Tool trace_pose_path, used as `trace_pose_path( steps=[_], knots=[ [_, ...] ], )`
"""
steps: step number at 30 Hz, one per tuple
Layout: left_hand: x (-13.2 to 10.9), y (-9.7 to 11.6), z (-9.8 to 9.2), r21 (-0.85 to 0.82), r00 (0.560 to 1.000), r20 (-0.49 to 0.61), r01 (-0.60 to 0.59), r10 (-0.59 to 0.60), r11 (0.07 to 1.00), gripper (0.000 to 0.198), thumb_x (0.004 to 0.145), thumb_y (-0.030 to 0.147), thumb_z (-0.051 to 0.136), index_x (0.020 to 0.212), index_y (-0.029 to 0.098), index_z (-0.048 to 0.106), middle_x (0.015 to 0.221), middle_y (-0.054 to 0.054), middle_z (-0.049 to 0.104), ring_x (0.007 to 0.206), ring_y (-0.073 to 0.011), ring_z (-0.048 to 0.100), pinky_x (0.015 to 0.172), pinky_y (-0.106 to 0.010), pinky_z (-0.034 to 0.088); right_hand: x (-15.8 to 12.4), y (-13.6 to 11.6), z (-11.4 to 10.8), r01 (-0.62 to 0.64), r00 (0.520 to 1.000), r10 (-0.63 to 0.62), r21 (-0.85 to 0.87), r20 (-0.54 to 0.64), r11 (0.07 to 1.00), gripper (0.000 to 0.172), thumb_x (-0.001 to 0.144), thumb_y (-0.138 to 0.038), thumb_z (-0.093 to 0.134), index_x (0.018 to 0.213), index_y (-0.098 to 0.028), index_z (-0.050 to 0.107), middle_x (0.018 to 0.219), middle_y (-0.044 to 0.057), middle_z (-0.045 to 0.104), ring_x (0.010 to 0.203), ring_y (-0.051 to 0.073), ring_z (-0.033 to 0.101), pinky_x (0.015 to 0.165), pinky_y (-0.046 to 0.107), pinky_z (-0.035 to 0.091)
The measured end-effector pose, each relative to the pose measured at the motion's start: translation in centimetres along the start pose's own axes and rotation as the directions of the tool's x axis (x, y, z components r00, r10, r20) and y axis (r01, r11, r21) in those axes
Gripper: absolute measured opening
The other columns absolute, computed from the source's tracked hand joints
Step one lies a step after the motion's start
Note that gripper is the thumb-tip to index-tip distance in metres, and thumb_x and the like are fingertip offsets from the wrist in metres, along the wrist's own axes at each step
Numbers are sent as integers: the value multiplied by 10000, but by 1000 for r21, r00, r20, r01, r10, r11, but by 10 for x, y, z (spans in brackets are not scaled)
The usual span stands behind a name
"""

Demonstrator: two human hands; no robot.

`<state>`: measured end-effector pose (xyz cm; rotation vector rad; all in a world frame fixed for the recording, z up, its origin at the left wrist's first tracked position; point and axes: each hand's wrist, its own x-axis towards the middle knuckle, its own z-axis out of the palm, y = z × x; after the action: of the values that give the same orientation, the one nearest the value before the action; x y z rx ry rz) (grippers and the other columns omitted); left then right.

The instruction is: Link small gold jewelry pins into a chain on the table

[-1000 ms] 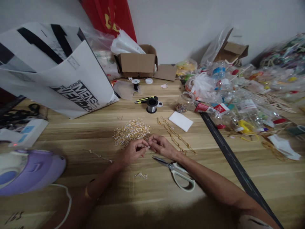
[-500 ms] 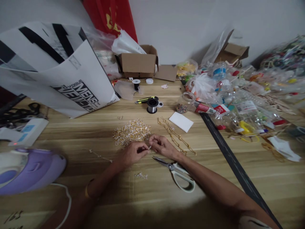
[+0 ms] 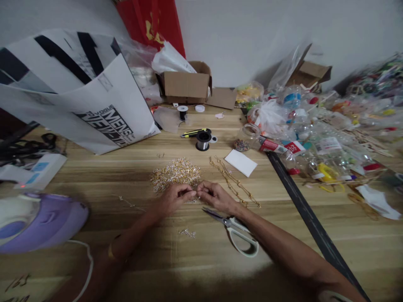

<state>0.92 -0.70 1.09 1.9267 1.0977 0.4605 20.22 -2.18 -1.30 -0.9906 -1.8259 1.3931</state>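
My left hand (image 3: 176, 197) and my right hand (image 3: 215, 195) meet fingertip to fingertip just in front of a heap of gold and silver beads or links (image 3: 176, 174). Both are closed in a pinch; a small silvery piece shows just below the fingertips, too small to name. Close to my right wrist lie open-bladed scissors (image 3: 236, 228) with pale handles. A gold chain (image 3: 231, 182) is laid out beyond my right hand. Left of my left wrist rests a thin silvery chain (image 3: 127, 202). A little pile of silvery pieces (image 3: 187, 232) sits nearer me.
Behind the heap stand a wire spool (image 3: 203, 140), a utility knife (image 3: 192, 133), a bead jar (image 3: 246, 137) and a white card (image 3: 241, 162). A paper bag (image 3: 103, 109) and a purple-white appliance (image 3: 47, 222) flank the left. Plastic bottles and bags (image 3: 315, 138) crowd the right.
The view has shifted slightly. My hands remain together, with the left fingers now a little flatter, and the silvery bit shows lower beneath the fingertips.
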Motion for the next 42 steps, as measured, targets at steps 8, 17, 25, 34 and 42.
trace_pose_path(
  steps=[8,17,25,34,42],
  knots=[
    [-4,9,6,68,999,-37,-28,31,997,301,864,308,428,617,154,503,574,31,501,574,-102,459,576,-217,336,-2,-3,2,63,997,-54,-172,56,983,197,894,-301,451,885,-136,558,691,-15,487,607,95,394,555,208,307],
    [-4,5,9,58,997,-69,-32,36,998,278,860,272,433,614,155,486,569,37,482,560,-97,435,564,-215,328,-1,-3,3,6,1000,-5,-178,5,984,209,878,-330,483,829,-138,551,587,-50,421,522,71,339,487,188,265],
    [-3,5,10,28,995,-94,-25,28,999,276,855,269,452,627,143,541,579,29,524,561,-94,458,561,-208,342,-2,-5,2,-4,1000,5,-140,4,990,177,868,-302,491,826,-141,551,588,-54,406,524,69,330,491,187,257],
    [-2,-3,1,324,990,24,-141,141,936,100,787,195,569,748,161,655,725,-23,619,696,-141,549,655,-244,395,1,-3,-2,-10,999,6,-82,-53,997,137,858,-274,485,804,-150,509,607,-47,419,541,76,348,513,196,269],
    [-6,-1,-3,519,968,195,-239,158,821,168,852,179,481,759,160,619,804,-42,630,802,-167,561,735,-269,393,2,1,-2,-33,997,28,-56,-78,998,160,862,-298,479,799,-153,507,602,-48,410,532,74,330,503,192,264]
  ],
)
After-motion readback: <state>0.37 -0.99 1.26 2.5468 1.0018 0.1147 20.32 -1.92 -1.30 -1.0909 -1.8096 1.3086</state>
